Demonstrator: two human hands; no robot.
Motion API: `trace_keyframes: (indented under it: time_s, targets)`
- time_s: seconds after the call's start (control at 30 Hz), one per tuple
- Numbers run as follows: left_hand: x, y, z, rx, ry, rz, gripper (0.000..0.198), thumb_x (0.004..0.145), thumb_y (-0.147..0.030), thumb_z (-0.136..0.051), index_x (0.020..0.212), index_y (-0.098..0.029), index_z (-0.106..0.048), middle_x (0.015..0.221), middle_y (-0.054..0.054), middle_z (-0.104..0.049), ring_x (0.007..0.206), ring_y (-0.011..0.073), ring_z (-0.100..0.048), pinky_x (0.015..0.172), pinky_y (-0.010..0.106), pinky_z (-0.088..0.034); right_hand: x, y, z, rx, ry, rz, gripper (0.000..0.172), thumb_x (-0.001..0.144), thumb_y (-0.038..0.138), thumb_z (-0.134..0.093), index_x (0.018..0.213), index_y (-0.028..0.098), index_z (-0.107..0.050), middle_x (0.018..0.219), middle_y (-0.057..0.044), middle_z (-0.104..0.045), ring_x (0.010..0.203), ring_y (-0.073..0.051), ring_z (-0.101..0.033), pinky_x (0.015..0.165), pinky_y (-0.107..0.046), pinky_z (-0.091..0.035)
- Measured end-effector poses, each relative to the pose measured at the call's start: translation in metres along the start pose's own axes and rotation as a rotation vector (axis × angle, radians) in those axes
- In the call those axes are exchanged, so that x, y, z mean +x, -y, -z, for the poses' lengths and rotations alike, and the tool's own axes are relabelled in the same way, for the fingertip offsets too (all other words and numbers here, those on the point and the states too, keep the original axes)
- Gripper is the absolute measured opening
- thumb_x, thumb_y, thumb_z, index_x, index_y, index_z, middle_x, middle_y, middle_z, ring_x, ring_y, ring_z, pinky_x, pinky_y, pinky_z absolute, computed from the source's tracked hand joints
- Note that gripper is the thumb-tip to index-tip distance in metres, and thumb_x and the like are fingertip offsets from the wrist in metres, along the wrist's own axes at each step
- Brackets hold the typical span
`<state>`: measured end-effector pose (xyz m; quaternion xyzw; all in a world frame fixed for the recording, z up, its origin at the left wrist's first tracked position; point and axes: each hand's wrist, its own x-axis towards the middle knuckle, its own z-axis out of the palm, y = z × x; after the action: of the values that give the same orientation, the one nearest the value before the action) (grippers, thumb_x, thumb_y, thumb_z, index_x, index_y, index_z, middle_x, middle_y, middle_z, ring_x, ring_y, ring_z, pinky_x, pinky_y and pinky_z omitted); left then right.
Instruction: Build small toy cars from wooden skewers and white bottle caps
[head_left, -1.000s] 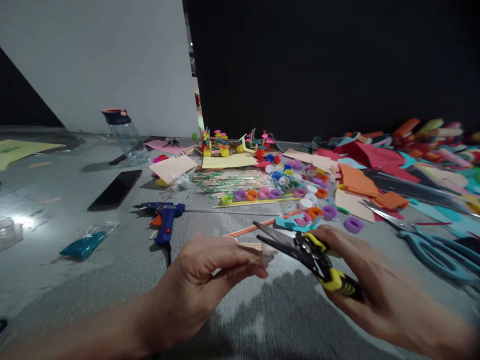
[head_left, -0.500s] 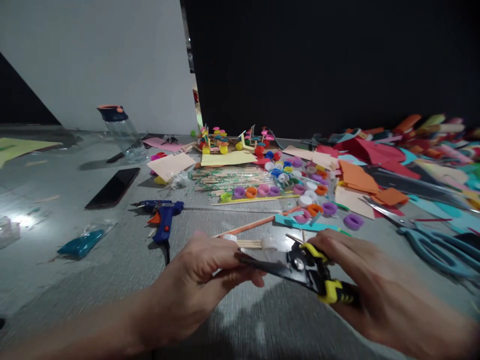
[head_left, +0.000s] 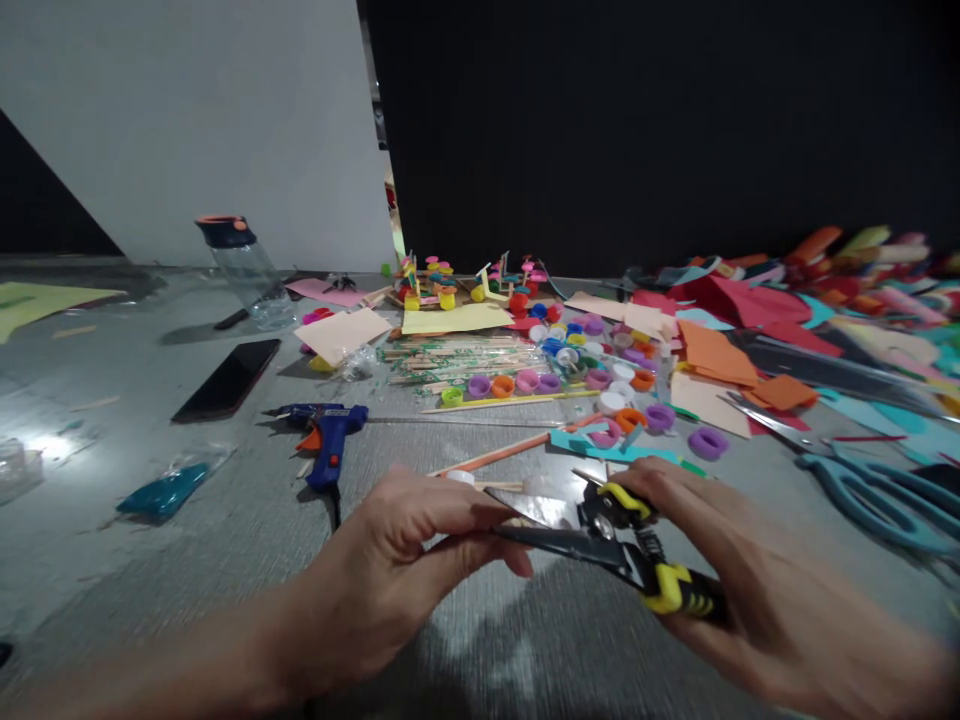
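My right hand grips a pair of black snips with yellow handles, blades slightly apart and pointing left. My left hand is pinched closed just left of the blade tips, thumb and fingers pressed together on something small that I cannot make out. A thin wooden stick lies on the table just behind the blades. Both hands hover low over the grey table.
A blue glue gun, a black phone, a clear bottle and a teal packet lie left. Coloured bottle caps, stick bundles, paper sheets and teal scissors crowd the middle and right.
The snips have swung down and left, from pointing up-left to lying nearly level at my left fingertips. The left hand has stayed pinched.
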<state>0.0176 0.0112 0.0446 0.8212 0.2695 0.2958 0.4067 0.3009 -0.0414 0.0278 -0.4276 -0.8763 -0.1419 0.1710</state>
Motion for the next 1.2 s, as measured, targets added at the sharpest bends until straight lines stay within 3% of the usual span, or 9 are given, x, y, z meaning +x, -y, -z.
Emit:
trace_keyframes:
  time_s: [0.3,0.5,0.8,1.0,1.2]
  targets:
    - [0.001,0.001,-0.001,0.118,-0.095,-0.144,0.017,0.094,-0.013,-0.062,0.098,-0.021,-0.077,0.092,0.001,-0.079,0.083,0.0131,-0.073,0.075,0.018,-0.053,-0.005,-0.001,-0.001,0.093,0.036,-0.047,0.066,0.074,0.026,-0.056,0.137,0.018,-0.038,0.118,-0.019,-0.069,0.101,-0.036,-0.072,0.073,-0.044,-0.065]
    - [0.0,0.002,-0.001,0.109,-0.148,-0.19,0.019,0.092,-0.011,-0.065,0.1,-0.023,-0.076,0.085,-0.002,-0.078,0.077,0.0118,-0.072,0.074,0.018,-0.054,-0.001,0.003,0.003,0.106,0.008,-0.055,0.057,0.075,0.024,-0.054,0.13,0.018,-0.042,0.11,-0.017,-0.071,0.095,-0.032,-0.073,0.072,-0.04,-0.065]
    - [0.0,0.007,-0.003,0.137,-0.149,-0.183,0.013,0.095,-0.02,-0.064,0.096,-0.022,-0.076,0.078,-0.001,-0.075,0.07,0.0126,-0.069,0.065,0.021,-0.051,0.005,0.008,0.004,0.095,-0.018,-0.037,0.048,0.078,0.022,-0.049,0.125,0.017,-0.044,0.103,-0.017,-0.072,0.088,-0.031,-0.073,0.067,-0.04,-0.064]
    - [0.0,0.002,-0.005,0.128,-0.149,-0.165,0.013,0.094,-0.018,-0.064,0.091,-0.02,-0.077,0.079,0.001,-0.077,0.069,0.0132,-0.07,0.066,0.022,-0.051,0.004,0.011,0.0,0.226,0.019,-0.118,0.029,0.074,0.013,-0.049,0.1,0.024,-0.054,0.085,-0.009,-0.072,0.069,-0.025,-0.069,0.05,-0.034,-0.055]
    - [0.003,-0.004,-0.004,-0.078,-0.129,-0.056,0.017,0.094,-0.011,-0.063,0.09,-0.02,-0.077,0.083,-0.002,-0.079,0.078,0.0096,-0.073,0.075,0.015,-0.054,0.002,0.007,-0.004,0.229,-0.021,-0.157,0.042,0.079,0.018,-0.049,0.121,0.025,-0.045,0.1,-0.01,-0.071,0.084,-0.027,-0.071,0.06,-0.034,-0.06]
